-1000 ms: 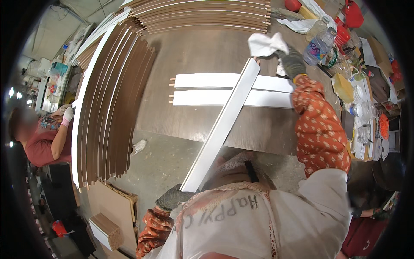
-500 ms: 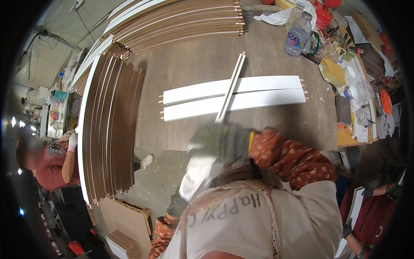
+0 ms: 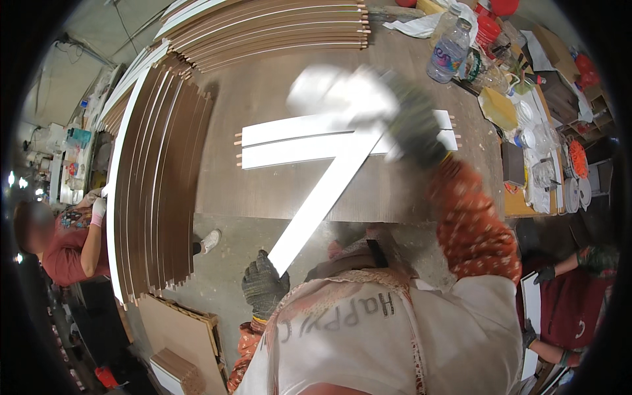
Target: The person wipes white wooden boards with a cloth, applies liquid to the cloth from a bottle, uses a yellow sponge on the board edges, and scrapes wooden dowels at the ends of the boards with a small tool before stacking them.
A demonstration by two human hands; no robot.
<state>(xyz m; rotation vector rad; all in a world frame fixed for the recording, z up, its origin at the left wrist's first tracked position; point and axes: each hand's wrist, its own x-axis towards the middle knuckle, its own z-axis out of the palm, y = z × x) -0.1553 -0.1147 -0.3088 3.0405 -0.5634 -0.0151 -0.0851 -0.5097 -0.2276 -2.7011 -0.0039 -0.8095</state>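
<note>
A long white board (image 3: 322, 201) slants from near my waist up across the table, its broad face turned up. My left hand (image 3: 264, 284), in a dark grey glove, is closed around the board's lower end. At the upper end my right hand (image 3: 416, 125), also gloved and smeared by motion, grips a white cloth (image 3: 339, 95) against the board. Beneath them, two white boards (image 3: 273, 155) with wooden dowels at their ends lie side by side on the brown table (image 3: 224, 191). Hand and cloth hide part of these boards and the held board's far end.
Brown-and-white slats (image 3: 151, 184) stand stacked at the left, with another stack (image 3: 270, 36) at the back. Bottles (image 3: 449, 52), a yellow sponge (image 3: 498, 107) and clutter line the right side. One person (image 3: 76, 247) works at the left; another's gloved hands (image 3: 544, 274) hold a board at lower right.
My right hand has moved up and right with the cloth, towards the board's far end. The board has turned from edge-on to its white face, and its lower end now shows in my left hand.
</note>
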